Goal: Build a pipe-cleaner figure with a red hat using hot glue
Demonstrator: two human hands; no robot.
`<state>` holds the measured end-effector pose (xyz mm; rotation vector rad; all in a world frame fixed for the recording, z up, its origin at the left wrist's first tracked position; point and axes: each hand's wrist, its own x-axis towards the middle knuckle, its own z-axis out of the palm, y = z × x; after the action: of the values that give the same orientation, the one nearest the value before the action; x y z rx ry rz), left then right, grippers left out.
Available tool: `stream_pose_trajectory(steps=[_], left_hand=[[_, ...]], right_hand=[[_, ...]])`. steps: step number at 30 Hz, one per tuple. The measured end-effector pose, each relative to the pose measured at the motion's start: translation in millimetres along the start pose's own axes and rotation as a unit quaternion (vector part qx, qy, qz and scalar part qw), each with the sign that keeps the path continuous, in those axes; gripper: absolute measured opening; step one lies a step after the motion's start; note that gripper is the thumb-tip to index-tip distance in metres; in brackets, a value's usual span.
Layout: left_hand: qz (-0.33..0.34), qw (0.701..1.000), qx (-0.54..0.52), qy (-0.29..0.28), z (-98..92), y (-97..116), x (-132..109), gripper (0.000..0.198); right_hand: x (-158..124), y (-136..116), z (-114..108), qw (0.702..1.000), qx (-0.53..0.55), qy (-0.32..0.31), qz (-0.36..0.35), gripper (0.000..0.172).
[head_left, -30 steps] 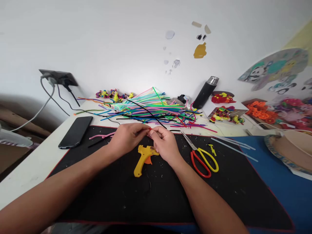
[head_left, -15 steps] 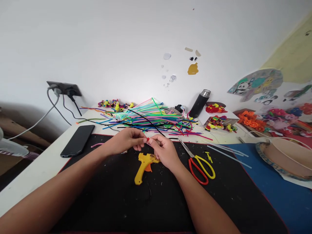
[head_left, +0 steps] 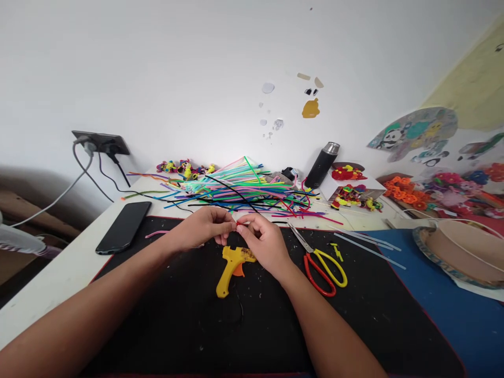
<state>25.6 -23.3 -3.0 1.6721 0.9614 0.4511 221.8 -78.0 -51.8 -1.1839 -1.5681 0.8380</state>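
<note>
My left hand (head_left: 214, 226) and my right hand (head_left: 263, 239) meet above the black mat, thumb and fingers of each pinched together. Between the fingertips is a small red piece (head_left: 238, 224), mostly hidden; it looks like a bit of pipe cleaner. Just below the hands lies a yellow glue gun (head_left: 229, 268) with an orange trigger, its nozzle end covered by my right hand. To the right of that hand rest scissors (head_left: 321, 265) with one red and one yellow handle, blades partly apart. A small yellow bent piece (head_left: 337, 251) sits beside them.
A heap of coloured pipe cleaners (head_left: 244, 189) lies behind my hands. A phone (head_left: 124, 227) is on the left and a black flask (head_left: 323, 165) at the back right. Glue sticks (head_left: 370, 251), a round tray (head_left: 425, 262) and small figures (head_left: 348, 197) are on the right.
Both hands stay together on the small red piece, and the fingertips have shifted slightly, so less of it shows. The whole view has moved a little; the tools lie as before.
</note>
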Motion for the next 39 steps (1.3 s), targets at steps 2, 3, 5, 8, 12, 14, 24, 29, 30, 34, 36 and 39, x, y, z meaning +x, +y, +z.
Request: stream_pose_trajectory(steps=[2,3,5,8,12,14,24,29,30,34,36,39], left_hand=[[0.009,1.000,-0.007,-0.006,0.4,-2.5,0.8,0.036],[0.013,1.000,-0.010,-0.007,0.7,-3.9,1.1,0.036],[0.016,1.000,-0.014,-0.006,1.7,-6.3,1.5,0.037],[0.021,1.000,-0.018,0.012,4.2,-8.6,1.4,0.035],[0.029,0.999,-0.001,0.036,7.4,-7.9,-0.2,0.034],[0.035,0.998,0.021,0.044,8.2,-7.0,-1.3,0.033],[0.095,0.970,0.210,0.082,9.0,-4.8,-4.1,0.025],[0.159,0.923,0.329,0.120,12.2,-8.5,-4.2,0.025],[0.171,0.912,0.352,0.126,12.8,-9.9,-4.0,0.026],[0.193,0.894,0.380,0.135,13.8,-12.7,-3.3,0.030],[0.182,0.908,0.354,0.133,13.2,-11.2,-3.2,0.029],[0.159,0.932,0.301,0.124,12.0,-7.9,-2.9,0.027]], right_hand=[[-0.4,0.2,0.0,1.000,-0.020,-0.005,0.000,0.017],[-0.5,0.5,0.0,1.000,-0.025,-0.007,0.002,0.017],[-0.3,1.5,0.2,1.000,-0.029,-0.009,0.008,0.017],[0.2,2.5,0.6,0.999,-0.026,-0.009,0.019,0.017],[0.9,2.1,0.8,1.000,-0.010,-0.010,0.023,0.017],[1.0,1.8,0.7,1.000,-0.007,-0.012,0.023,0.016],[1.3,4.9,-0.6,0.998,-0.053,-0.025,0.034,0.016],[2.9,5.5,-1.1,0.998,-0.050,-0.022,0.042,0.016],[3.2,5.6,-1.1,0.998,-0.050,-0.021,0.043,0.016],[3.0,5.2,-1.0,0.998,-0.054,-0.012,0.040,0.016],[2.3,4.4,-0.8,0.998,-0.059,-0.011,0.036,0.016],[1.4,3.5,-0.6,0.996,-0.072,-0.020,0.039,0.016]])
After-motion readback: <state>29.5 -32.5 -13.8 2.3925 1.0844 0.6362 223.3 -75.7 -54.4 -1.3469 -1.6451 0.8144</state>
